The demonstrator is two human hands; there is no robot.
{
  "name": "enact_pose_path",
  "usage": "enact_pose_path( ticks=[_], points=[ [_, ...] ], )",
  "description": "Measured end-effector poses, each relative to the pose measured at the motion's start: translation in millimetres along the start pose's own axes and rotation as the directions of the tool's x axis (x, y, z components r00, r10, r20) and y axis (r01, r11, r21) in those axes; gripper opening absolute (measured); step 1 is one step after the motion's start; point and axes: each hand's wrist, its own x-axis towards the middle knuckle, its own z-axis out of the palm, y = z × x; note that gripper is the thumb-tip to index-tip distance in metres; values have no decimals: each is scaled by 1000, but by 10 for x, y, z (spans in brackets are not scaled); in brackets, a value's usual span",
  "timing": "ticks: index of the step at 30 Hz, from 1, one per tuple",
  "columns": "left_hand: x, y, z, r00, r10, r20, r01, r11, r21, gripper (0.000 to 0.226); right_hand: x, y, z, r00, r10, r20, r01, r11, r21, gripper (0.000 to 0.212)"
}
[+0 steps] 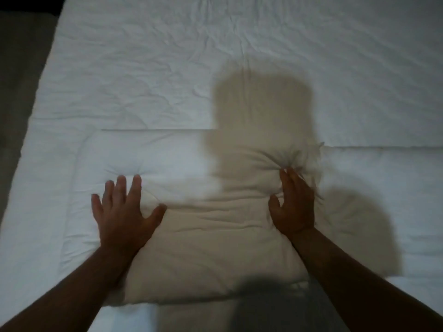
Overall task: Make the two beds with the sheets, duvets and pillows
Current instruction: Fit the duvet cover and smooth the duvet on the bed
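Both hands press flat on the pillow atop the duvet: left hand fingers spread, right hand fingers straight, gripping nothing.

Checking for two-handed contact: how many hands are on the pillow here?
2. The left hand presses flat, fingers spread, on the left part of the pillow. The right hand presses near its far right corner. Neither is hidden.

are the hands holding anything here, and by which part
Nothing is gripped. Both hands press flat, fingers straight, on the pillow: the left hand on its left part, the right hand near its right edge, where the fabric puckers.
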Motion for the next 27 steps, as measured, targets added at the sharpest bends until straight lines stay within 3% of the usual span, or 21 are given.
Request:
enact_pose_path(
  ticks=[3,5,10,15,27],
  points=[
    [205,-49,-372,991,82,-106,-91,992,-85,83,176,-493,-275,995,-38,-96,40,999,19,55],
    [386,53,-464,987,123,-105,-133,986,-97,87,370,-718,-295,991,-128,-29,125,988,-87,61],
    [449,262,-43,988,150,-28,-149,988,26,98,401,-386,153,992,-11,128,34,983,-179,76],
    [524,248,323,983,168,-73,-162,984,77,96,390,-328,530,991,14,131,8,985,-173,76],
    [790,292,685,991,113,-75,-116,993,-36,95,610,-269,884,995,-31,92,44,989,-138,74]
  ],
)
